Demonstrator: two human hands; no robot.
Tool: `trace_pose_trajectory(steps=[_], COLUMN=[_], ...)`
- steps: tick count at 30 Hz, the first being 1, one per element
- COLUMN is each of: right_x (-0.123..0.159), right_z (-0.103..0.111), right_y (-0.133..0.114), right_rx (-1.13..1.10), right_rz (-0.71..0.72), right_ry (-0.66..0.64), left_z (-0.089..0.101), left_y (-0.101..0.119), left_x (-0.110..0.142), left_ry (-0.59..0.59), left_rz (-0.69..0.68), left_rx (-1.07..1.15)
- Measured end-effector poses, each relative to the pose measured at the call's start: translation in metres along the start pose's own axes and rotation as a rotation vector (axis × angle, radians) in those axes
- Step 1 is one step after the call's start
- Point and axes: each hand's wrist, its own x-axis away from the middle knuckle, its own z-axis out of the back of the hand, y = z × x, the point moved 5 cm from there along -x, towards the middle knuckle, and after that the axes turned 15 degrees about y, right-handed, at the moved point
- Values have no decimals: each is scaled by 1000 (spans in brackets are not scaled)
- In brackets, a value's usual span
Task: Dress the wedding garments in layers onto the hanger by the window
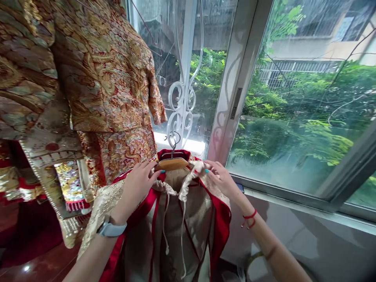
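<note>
A red-lined, cream-and-gold brocade jacket (173,219) hangs open in front of me, with its beige inner lining and pale drawstring cords showing. A wooden hanger (172,164) sits inside its collar, and the hanger's metal hook (173,143) loops over white metal window scrollwork (182,105). My left hand (141,184) grips the collar's left side beside the hanger, a pale blue watch (111,229) on its wrist. My right hand (219,178) pinches the cream collar edge on the other side, a red string bracelet (249,217) on its wrist.
Gold and red embroidered garments (100,78) hang close on the left, with more red-and-gold cloth below them. A glass window (293,105) with a metal frame runs along the right, above a grey sill. A polished wooden floor (38,266) shows at lower left.
</note>
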Motion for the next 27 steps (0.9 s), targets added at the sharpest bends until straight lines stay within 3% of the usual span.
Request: trace_pose_trajectory(steps=[2,5,7,9,11,14,16,18,23,25,27], right_x=[30,69,79,72,52,24,20,28,45,45,54], right_z=[-3,-24,-36,-37,-23,24,51,58,17,11,11], right_y=[18,42,56,68,79,89,93,97,110,109,102], right_rx=[39,152,132,77,53,105,145,169,180,283,391], right_rz=[-83,-206,-318,-378,-365,-273,-220,-216,-341,-386,-457], right_ry=[88,218,343,380,315,304,362,373,171,282,501], left_z=[-5,-8,-8,-7,-6,-7,-9,-9,-4,-4,-4], left_y=[-4,-7,-8,-8,-8,-3,2,6,6,3,1], left_x=[-1,-4,-5,-6,-6,-3,-1,0,-5,-6,-7], left_ry=[-6,-4,-14,-35,-52,-108,-140,-139,-134,-172,-187], left_rz=[0,10,11,27,67,131,170,197,155,160,185], left_rx=[11,-7,-19,-37,-59,-64,-50,-44,-38,-34,-57])
